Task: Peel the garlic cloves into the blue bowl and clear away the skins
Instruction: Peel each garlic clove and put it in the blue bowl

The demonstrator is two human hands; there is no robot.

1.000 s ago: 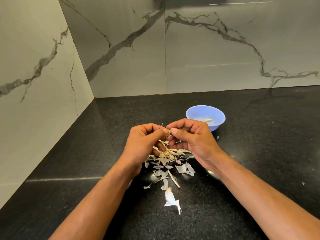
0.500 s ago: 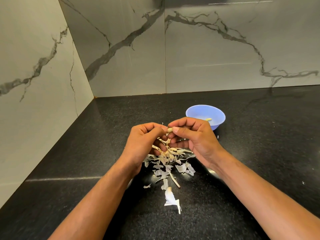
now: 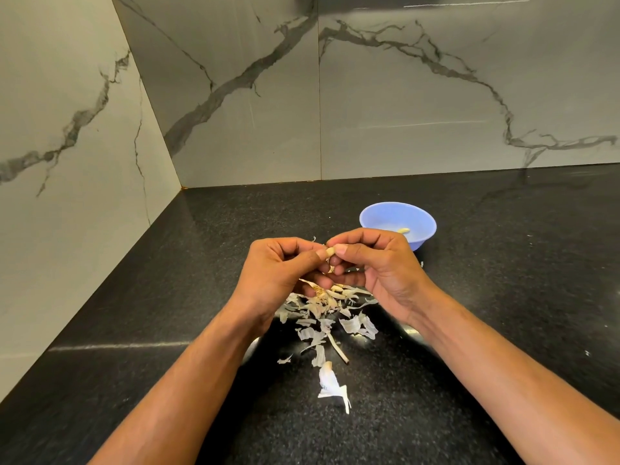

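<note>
- We pinch a garlic clove (image 3: pixel 329 252) between both thumbs, up above the skins (image 3: pixel 323 313); its long axis looks to run from one hand to the other, though we see too little of it to be sure
- Blue bowl (image 3: pixel 370 214) sits just beyond our right hand (image 3: pixel 375 266), the nearer one; one peeled clove (image 3: pixel 404 230) lies inside
- Right hand: curled, gripping the clove's end; left hand (image 3: pixel 280 268): curled, thumb and fingers nipping the other end
- Next, we reckon: strip it, then a short reach forward-right
</note>
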